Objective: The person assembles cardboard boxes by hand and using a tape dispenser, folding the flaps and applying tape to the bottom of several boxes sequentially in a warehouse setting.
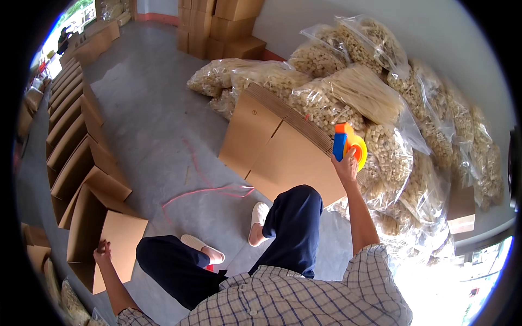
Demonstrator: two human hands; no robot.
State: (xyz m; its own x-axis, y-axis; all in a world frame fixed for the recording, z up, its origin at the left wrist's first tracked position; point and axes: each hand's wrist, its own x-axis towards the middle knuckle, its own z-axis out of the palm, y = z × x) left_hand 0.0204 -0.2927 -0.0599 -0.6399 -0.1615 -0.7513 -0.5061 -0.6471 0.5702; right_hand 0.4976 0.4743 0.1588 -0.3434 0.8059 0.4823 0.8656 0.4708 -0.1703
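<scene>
On the right, my right hand (pixel 348 165) is closed round a tape dispenser (pixel 340 142) with orange and blue parts and a yellow roll. It is raised beside the end of a stack of flattened cardboard boxes (pixel 293 157), which leans on filled bags. At the lower left, my left hand (pixel 102 252) has its fingers bent at the edge of an open cardboard box (pixel 120 242). This box is the nearest in a long row of open boxes (pixel 73 141). Part of the left fingers is hard to see against the cardboard.
Clear plastic bags (pixel 375 157) full of small pale pieces are heaped along the right wall. Stacked cartons (pixel 217 30) stand at the back. A pink strap (pixel 201 190) lies on the grey floor (pixel 157 114) near my feet. Another person (pixel 63 39) shows at the far left.
</scene>
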